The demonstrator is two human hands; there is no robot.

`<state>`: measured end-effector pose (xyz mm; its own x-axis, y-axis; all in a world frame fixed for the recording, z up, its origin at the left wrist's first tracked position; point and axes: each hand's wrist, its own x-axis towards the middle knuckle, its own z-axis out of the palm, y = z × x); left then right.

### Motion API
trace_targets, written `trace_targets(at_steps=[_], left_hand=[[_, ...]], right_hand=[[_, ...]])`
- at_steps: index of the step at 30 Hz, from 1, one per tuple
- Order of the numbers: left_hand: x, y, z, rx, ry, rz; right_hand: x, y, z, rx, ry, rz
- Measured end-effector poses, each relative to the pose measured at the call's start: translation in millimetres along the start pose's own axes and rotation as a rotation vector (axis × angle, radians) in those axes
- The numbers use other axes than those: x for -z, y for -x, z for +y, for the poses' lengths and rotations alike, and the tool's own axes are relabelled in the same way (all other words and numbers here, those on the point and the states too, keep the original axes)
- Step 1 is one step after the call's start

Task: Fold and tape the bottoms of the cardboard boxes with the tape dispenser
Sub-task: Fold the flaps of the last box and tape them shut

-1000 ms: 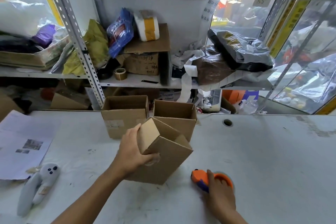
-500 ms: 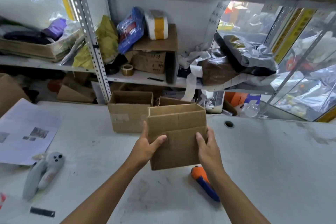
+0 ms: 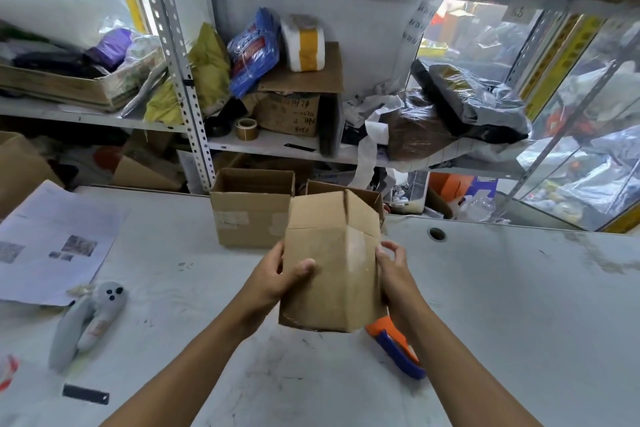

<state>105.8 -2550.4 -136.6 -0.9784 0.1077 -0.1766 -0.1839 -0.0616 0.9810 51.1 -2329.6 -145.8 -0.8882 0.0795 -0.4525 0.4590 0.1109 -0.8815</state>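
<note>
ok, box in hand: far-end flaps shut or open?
Open. The held box has one far-end flap raised and another angled beside it, with a gap between them. Both hands grip its sides.

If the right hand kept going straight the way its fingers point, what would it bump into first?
The right hand already grips the side of the held box, fingers pointing up and away. Sliding on past it, it would probably meet the open box standing just behind, though depth is hard to judge.

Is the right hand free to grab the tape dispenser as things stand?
Probably not at once: the right hand and left hand both hold the cardboard box. The tape dispenser lies just under the right forearm.
</note>
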Motion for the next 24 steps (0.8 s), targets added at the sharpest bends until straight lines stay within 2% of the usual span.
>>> trace_targets(at_steps=[3, 5, 8, 10, 11, 14, 17, 20, 22, 24], left_hand=[[-14.5, 1.4, 8.7, -0.045, -0.088, -0.014], [-19.9, -1.0, 14.0, -0.063, -0.134, 0.0], [-19.0, -6.8, 15.9, -0.047, -0.162, 0.087], [-10.2, -11.5, 18.8, -0.031, -0.24, 0.238], [-5.4, -13.2, 19.5, 0.002, -0.234, 0.231], [3.0, -14.6, 14.2, 0.142, -0.088, 0.026], [16.8, -7.4, 5.9, 0.235, 0.225, 0.044], [23.4, -0.4, -6.1, 0.361, 0.574, 0.103], [14.7, 2.6, -9.6, 0.385, 0.683, 0.107], [-6.2, 5.8, -0.5, 0.307, 0.548, 0.051]], right_hand=[[-2.8, -4.8, 10.4, -0.103, -0.19, -0.128], [-3.2, -5.8, 14.1, -0.127, -0.254, -0.127], [0.6, -5.9, 18.0, -0.075, -0.309, -0.037], [7.5, -3.1, 18.9, 0.007, -0.259, 0.092], [10.1, 1.2, 16.7, 0.05, -0.217, 0.15], [10.3, 28.6, 1.1, 0.197, -0.183, 0.2], [14.9, 71.5, -14.5, 0.407, -0.216, 0.123], [22.5, 91.8, -20.5, 0.536, -0.112, 0.136], [19.8, 96.1, -21.2, 0.484, -0.139, -0.047], [11.0, 100.3, -18.9, 0.421, -0.159, -0.204]])
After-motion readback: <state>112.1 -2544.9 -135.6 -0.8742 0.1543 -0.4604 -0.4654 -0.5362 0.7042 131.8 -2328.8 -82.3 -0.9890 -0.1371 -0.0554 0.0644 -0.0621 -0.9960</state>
